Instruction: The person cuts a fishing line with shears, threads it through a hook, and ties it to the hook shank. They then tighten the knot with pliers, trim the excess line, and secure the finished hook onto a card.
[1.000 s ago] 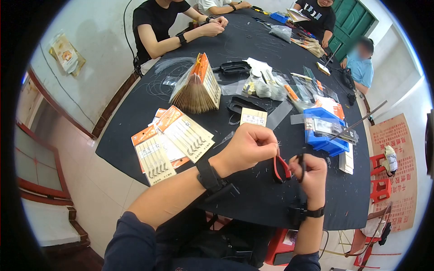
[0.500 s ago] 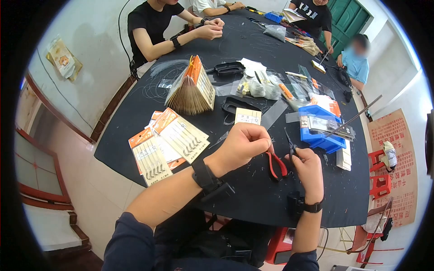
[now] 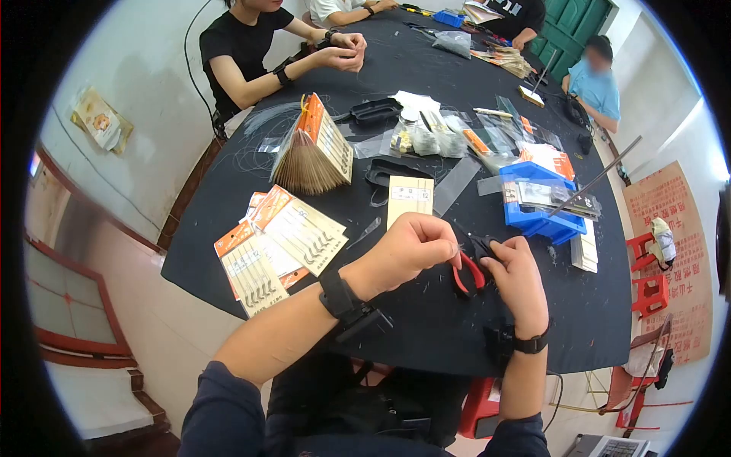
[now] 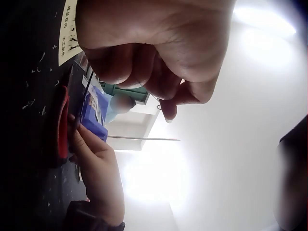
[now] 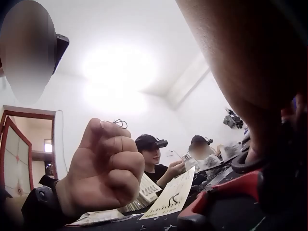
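Observation:
The left hand [image 3: 411, 247] is curled, pinching small dark hooks between thumb and fingertip; a hook [image 4: 159, 104] shows in the left wrist view, and looped hooks [image 5: 120, 123] show above the fingertips in the right wrist view. Thin line crosses the curled fingers. To its right, the right hand [image 3: 520, 283] holds black scissors [image 3: 478, 244] by the handles, low over the black table, blades pointing away. Red-handled pliers [image 3: 470, 276] lie between the two hands. Beyond the left hand is a cream card [image 3: 410, 199]. The right hand's lower fingers are partly hidden.
Hook cards [image 3: 255, 266] lie at left, with a fanned card stack [image 3: 316, 152] behind. A blue bin [image 3: 533, 221] with a metal rod stands at right. Plastic bags [image 3: 434, 141] and black straps [image 3: 377, 112] lie mid-table. Several people sit around the table [image 3: 579, 320].
The right hand has turned and lowered the scissors toward the table, and its thumb is straighter. The left hand keeps its pinch, almost in place. More of the cream card shows.

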Demonstrator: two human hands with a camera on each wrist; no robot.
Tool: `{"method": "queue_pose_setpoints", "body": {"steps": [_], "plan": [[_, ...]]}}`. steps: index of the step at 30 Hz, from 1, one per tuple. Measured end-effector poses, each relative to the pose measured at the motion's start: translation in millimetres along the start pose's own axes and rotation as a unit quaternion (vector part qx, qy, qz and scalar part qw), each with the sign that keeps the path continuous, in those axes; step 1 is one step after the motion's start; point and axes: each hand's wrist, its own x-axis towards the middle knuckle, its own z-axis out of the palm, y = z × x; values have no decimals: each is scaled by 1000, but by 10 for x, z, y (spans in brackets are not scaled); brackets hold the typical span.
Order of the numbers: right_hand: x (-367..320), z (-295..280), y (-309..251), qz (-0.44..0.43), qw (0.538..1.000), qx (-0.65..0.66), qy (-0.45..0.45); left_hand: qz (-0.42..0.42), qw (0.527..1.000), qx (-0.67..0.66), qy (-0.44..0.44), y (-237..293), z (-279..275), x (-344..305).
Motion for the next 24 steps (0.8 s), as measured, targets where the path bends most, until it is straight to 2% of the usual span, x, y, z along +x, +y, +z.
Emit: {"method": "queue_pose_setpoints", "body": {"steps": [3, 6, 9, 11, 13, 14, 17, 18, 21, 24], "plan": [[13, 38, 84, 1, 1000, -16, 11, -19, 1000, -1, -16, -14, 13, -1], [4, -21, 122, -72, 993, -69, 69, -44, 999, 10, -15, -28, 23, -9], [59, -91, -26, -126, 983, 6, 137, -55, 998, 5, -13, -28, 50, -24], [39, -145, -184, -116, 972, 200, 34, -63, 998, -1, -11, -37, 70, -34], [9, -108, -186, -127, 911, 386, -67, -65, 998, -3, -19, -36, 89, -45], [13, -72, -201, -187, 910, 365, -57, -65, 998, -4, -22, -36, 99, -50], [-14, -26, -229, -199, 911, 354, -71, -62, 997, -36, -32, -46, 117, -70], [-13, -9, -231, -194, 907, 370, -59, -64, 997, -35, -37, -41, 124, -75], [16, 31, -168, -250, 900, 357, -21, -67, 996, -37, -42, -18, 153, -79], [7, 9, -162, -245, 904, 350, -17, -68, 996, -41, -38, -16, 198, -84]]}}
